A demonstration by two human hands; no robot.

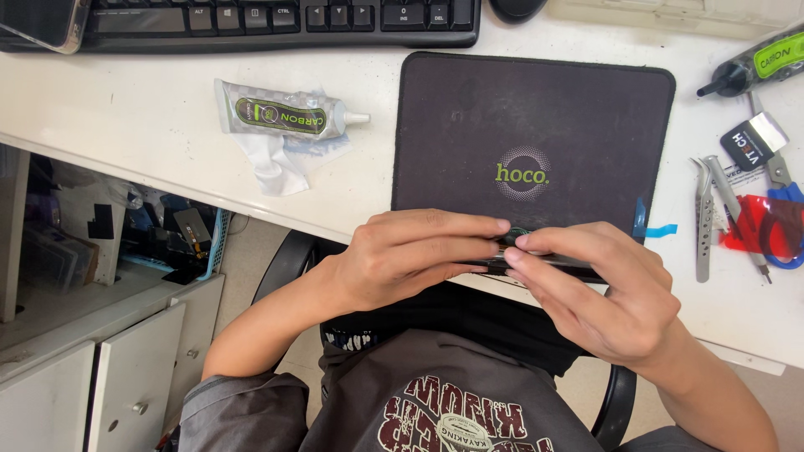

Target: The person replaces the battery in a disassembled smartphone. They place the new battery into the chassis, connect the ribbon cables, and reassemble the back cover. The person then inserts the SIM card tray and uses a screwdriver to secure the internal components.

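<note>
At the near edge of the white bench (167,142), both hands meet over the front border of a dark mat (536,117). The left hand (410,259) and the right hand (603,289) are together, fingertips touching, and both pinch a thin dark flat object (536,260) held edge-on between them; what kind of thing it is cannot be told, since the fingers cover most of it. It sits just above the mat's near edge, close to the person's chest.

On the bench to the left of the mat lies a glue tube (280,117) with a white nozzle, resting on a crumpled clear wrapper (276,163). Along the far edge runs a black keyboard (276,21), with the corner of a phone (42,21) lying over its left end. To the right of the mat are metal tweezers (703,218), a screwdriver (737,218), blue-handled scissors (783,218) over a red transparent sheet (754,226), and a second glue tube (758,63) with a black tip near the far right corner. A small blue tape tab (657,228) sticks out at the mat's right edge.

Below the bench on the left stand white cabinets (92,377) and an open shelf of clutter. The black chair (280,259) shows behind the left forearm.
</note>
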